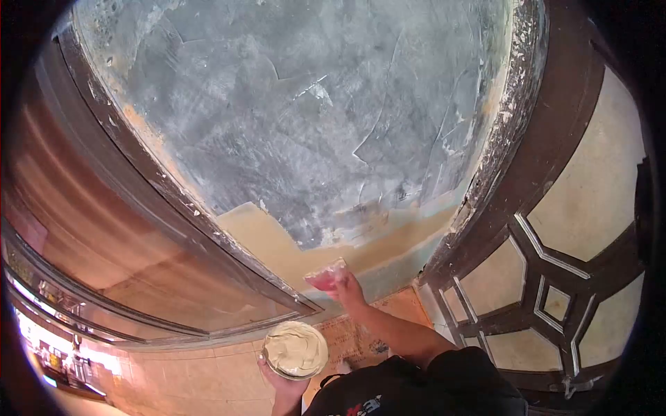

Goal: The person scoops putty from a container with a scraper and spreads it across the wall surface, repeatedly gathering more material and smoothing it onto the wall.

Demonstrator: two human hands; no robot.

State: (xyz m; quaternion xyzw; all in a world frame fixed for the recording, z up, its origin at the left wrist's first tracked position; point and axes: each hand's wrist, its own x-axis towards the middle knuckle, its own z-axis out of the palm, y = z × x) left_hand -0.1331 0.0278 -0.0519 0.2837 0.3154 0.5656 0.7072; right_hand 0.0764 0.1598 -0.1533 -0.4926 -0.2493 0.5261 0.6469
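Observation:
My right hand (346, 288) grips a red putty spreader (321, 278) with pale smears along its edge. The spreader is at the lower part of the wall (291, 139), over a tan band of filler (260, 232). Down by my body, my left hand (282, 383) is wrapped around the side of a round tub (266, 355), which is full of creamy beige putty (295, 347). Above the tan band, the wall surface is grey and patchy, with thin ridges and scattered whitish marks.
A dark wooden frame with brown glass (139, 229) flanks the wall on the left. Paint-spattered trim (496, 152) and a dark panelled door (555, 291) stand on the right. Tiled floor (208, 367) and a stained brown sheet (347, 343) lie below.

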